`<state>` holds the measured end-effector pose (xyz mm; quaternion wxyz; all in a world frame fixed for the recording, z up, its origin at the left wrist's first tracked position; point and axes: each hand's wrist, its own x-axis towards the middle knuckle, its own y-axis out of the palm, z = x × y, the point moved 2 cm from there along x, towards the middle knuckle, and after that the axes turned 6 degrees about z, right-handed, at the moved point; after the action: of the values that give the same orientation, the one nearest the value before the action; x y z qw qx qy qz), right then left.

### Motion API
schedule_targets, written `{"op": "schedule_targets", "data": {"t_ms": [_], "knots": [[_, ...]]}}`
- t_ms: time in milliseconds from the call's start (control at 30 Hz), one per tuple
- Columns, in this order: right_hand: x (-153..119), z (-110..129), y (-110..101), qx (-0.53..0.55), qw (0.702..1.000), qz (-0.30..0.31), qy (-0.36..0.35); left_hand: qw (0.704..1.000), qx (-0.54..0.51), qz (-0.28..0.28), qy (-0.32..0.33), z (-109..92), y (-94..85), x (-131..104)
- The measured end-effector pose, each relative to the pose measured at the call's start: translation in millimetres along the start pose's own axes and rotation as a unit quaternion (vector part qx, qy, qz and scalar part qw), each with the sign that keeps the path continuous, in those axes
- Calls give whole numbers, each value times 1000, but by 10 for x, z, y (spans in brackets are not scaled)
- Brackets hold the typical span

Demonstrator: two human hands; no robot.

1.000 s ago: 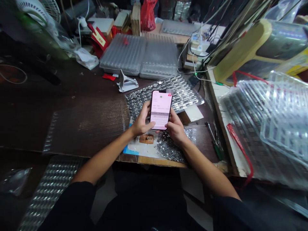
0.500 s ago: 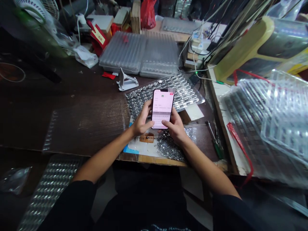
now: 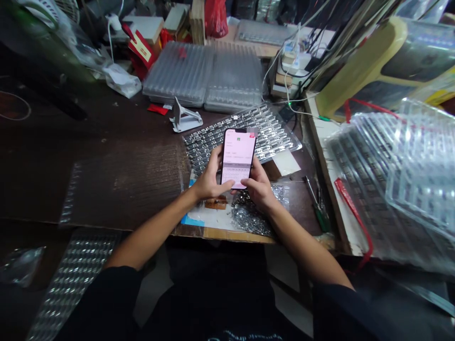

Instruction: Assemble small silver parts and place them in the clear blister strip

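Note:
A phone with a bright pinkish screen is held upright between both hands. My left hand grips its left side, the thumb over the lower screen. On the right side my right hand grips it too, its thumb at the lower right of the screen. Behind the phone lies a clear tray filled with rows of small metal parts. Below the hands are a heap of small shiny metal pieces and a small orange-brown block on a white sheet.
A white stand is left of the tray. Stacked clear trays lie farther back. At the right are a green-handled screwdriver, a raised wooden edge and more clear trays. Cables run at the back right.
My left thumb has moved right across the lower screen. The whole view has shifted slightly, and both hands still hold the phone.

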<state>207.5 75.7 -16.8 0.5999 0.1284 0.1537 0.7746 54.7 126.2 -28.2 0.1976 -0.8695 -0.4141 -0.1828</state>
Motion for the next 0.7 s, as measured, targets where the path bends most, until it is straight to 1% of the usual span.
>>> {"op": "schedule_targets", "data": {"t_ms": [133, 267, 433, 600, 700], "knots": [[0, 3, 4, 10, 1000, 6, -1, 1000, -11, 0, 1, 10, 5, 0], [5, -16, -5, -6, 1000, -6, 3, 1000, -28, 4, 9, 11, -14, -2], [18, -19, -7, 0, 1000, -20, 7, 998, -65, 22, 8, -7, -20, -2], [7, 12, 13, 20, 1000, -15, 1, 999, -52, 12, 0, -10, -19, -1], [2, 8, 10, 14, 1000, -13, -1, 999, -45, 2, 1, 12, -15, 0]]}}
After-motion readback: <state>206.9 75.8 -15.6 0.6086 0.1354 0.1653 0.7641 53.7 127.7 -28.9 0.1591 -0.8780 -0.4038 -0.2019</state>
